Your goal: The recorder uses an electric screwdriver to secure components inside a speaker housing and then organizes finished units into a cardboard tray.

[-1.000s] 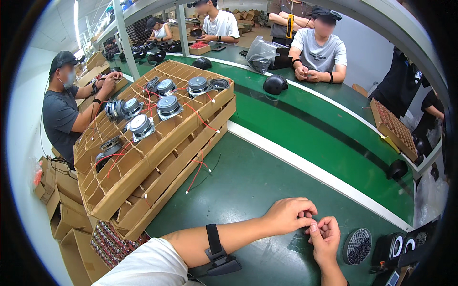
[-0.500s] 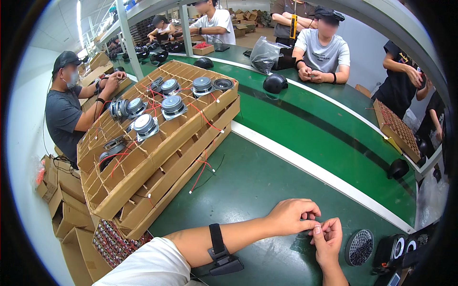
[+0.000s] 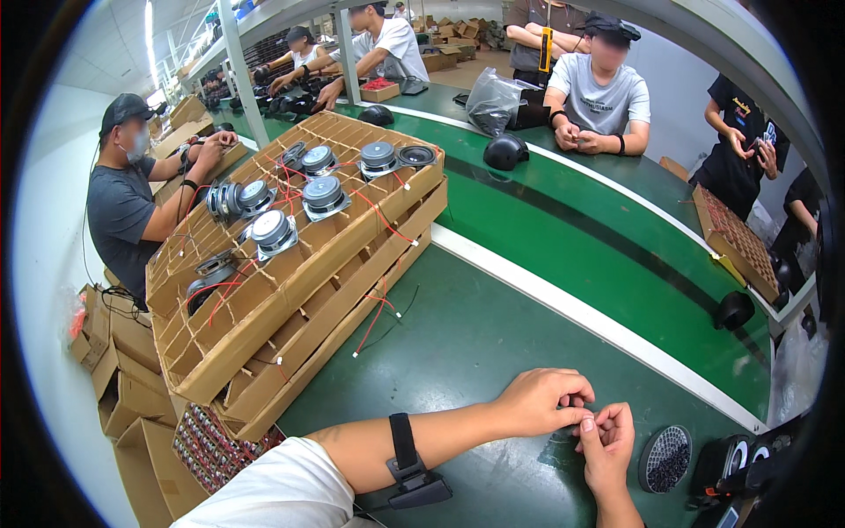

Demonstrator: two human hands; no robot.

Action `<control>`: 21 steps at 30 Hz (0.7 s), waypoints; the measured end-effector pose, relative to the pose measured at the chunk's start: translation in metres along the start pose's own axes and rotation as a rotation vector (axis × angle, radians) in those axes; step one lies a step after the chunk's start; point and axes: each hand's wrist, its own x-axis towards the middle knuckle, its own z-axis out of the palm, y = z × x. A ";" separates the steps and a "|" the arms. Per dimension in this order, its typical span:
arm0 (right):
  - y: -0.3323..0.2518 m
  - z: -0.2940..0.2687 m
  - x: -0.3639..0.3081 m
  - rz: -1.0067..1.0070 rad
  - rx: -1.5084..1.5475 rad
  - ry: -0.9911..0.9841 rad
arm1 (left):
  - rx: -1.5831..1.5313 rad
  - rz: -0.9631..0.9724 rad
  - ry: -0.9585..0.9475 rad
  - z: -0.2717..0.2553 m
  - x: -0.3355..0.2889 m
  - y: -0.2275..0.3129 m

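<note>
My left hand [image 3: 543, 401] and my right hand [image 3: 606, 447] meet over the dark green table at the lower right. Thumbs and fingers of both are pinched together, their tips touching or nearly so. Anything held between them is too small or too hidden to make out. Just right of my right hand stands a round dish [image 3: 648, 450] of small dark pieces, possibly screws. To the left, stacked cardboard trays [image 3: 308, 326] with dividers carry several round speakers [image 3: 326, 195] with red wires.
A green conveyor belt [image 3: 581, 224] with a white rail [image 3: 528, 286] runs beyond the table. Black rounded housings [image 3: 506, 152] sit on it. Black devices [image 3: 726, 466] stand at the right edge. Several people work around the line. Cardboard boxes [image 3: 132, 396] lie at the left.
My hands keep the same pinched pose. The view has shifted slightly. In the background, a person in white reaches down toward the table, and a person at right has changed hand position.
</note>
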 end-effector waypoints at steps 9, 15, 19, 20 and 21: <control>0.001 0.000 0.000 0.003 -0.010 0.007 | 0.013 -0.004 -0.008 -0.001 0.000 0.003; 0.002 0.000 0.000 -0.006 -0.024 0.018 | 0.028 0.003 -0.012 -0.002 -0.001 0.004; 0.001 -0.001 0.000 0.000 -0.013 -0.001 | 0.021 0.012 -0.005 0.000 0.000 -0.001; 0.001 -0.001 0.000 0.001 -0.009 -0.002 | 0.019 0.012 -0.011 0.000 0.000 0.000; 0.001 -0.001 0.000 0.002 -0.009 -0.001 | 0.017 0.013 -0.017 0.000 0.000 0.001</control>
